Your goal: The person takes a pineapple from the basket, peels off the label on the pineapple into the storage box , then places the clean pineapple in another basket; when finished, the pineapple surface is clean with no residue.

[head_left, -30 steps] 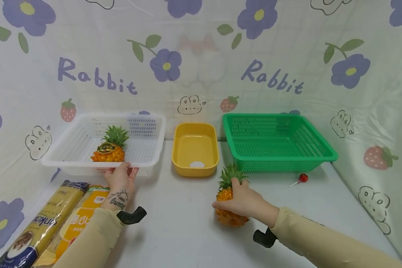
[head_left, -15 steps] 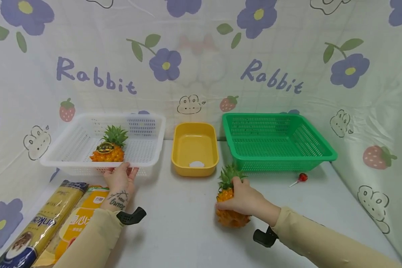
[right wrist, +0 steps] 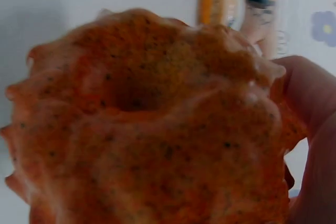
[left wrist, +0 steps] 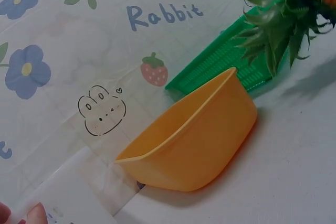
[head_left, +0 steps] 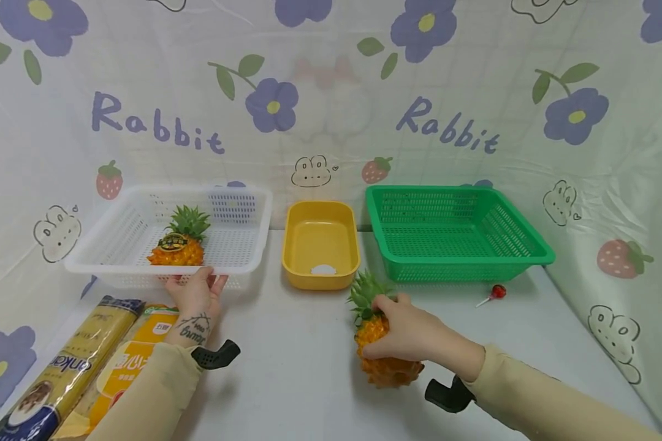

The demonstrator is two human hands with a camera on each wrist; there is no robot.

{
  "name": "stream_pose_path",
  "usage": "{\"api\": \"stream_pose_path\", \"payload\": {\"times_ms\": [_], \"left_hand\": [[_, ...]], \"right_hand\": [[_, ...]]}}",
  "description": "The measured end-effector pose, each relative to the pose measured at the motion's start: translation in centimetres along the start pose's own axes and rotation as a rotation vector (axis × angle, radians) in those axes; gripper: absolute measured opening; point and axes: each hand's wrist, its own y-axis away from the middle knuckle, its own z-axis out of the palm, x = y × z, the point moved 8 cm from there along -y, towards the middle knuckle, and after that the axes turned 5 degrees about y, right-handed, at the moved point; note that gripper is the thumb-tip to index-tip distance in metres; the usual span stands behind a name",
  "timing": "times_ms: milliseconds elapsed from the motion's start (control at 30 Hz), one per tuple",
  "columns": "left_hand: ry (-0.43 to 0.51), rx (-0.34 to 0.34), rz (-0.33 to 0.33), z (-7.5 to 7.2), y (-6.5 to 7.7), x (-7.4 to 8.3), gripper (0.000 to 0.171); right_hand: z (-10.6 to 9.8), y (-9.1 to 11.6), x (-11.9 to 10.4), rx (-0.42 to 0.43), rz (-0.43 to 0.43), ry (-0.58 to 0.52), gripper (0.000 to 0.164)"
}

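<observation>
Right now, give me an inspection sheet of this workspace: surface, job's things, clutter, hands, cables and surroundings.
Surface: white table, no spill seen.
Job's things: held pineapple; second pineapple in the white basket.
Clutter: gold package, orange package at left; yellow container; lollipop in front of the green basket.
Hands: left hand holds the white basket's front rim; right hand grips the held pineapple.
Cables: nothing seen.
Surroundings: patterned sheet behind, printed "Rabbit".
</observation>
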Motion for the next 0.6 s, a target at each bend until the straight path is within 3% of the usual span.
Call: {"api": "stream_pose_path", "payload": {"times_ms": [133,300,600], "left_hand": [[0.006,-0.008,0.004,0.0,-0.1,0.1,0.087],[0.013,0.012,0.009,-0.3,-0.4,0.1,0.087],[0.001,0.028,0.044,-0.5,-0.6,0.1,0.086]], "right_hand": [[-2.0,1.2,-1.1,-0.009,-0.061,-0.022,0.064],[-6.6,1.8,-2.0,0.011,-0.132,-0.042,0.062],[-15.5,-1.8,-0.6,0.124,-0.126,-0.032,0.067]]}}
